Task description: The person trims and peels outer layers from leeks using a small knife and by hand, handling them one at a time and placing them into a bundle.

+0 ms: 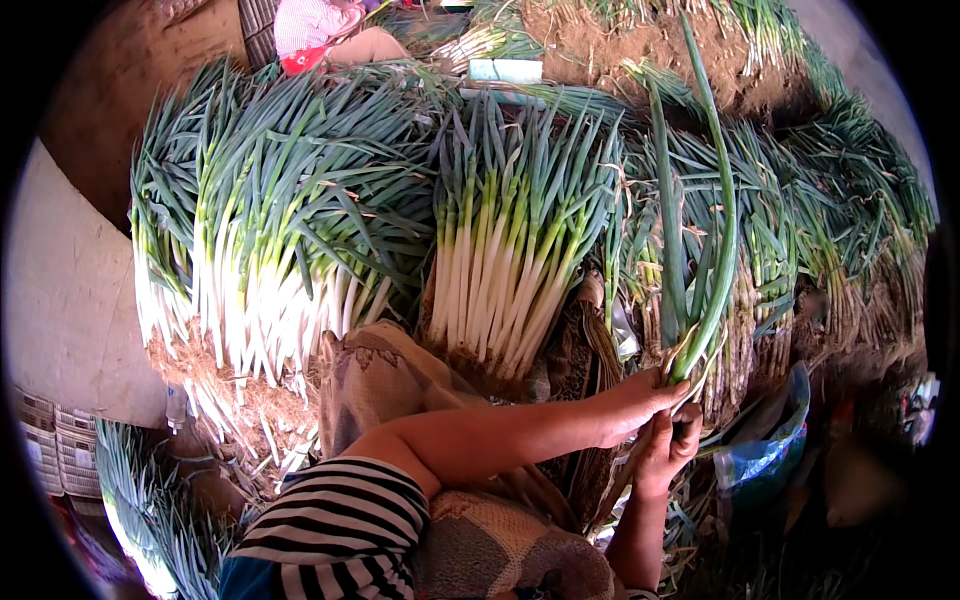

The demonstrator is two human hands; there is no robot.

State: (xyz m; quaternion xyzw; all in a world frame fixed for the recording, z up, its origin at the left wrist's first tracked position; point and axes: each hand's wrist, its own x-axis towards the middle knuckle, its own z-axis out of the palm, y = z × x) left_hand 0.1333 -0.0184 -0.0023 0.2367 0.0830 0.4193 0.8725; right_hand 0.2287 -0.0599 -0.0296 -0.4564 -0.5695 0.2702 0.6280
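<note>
A long green onion [722, 270] stands upright at the right of the view, its leaves pointing away from me. My left hand [640, 402] reaches across from the left and is closed around it just below the leaves. Close beneath, my right hand [663, 452] has its fingers bent and pressed together at the lower stalk. The fingers hide most of that stalk, and I cannot make out exactly what the right fingertips pinch. Thin pale leaf strips stick out around the left fingers. Nearest beyond the hands are unpeeled green onions [765, 240] with brown, dirty stalks.
A large pile of white-stalked green onions [260, 220] stands at the left, a smaller bunch [500, 240] in the middle. Patterned cloth [390, 375] covers my lap. At the right is a blue plastic bag [765, 465]. Another person [320, 35] sits at the far left.
</note>
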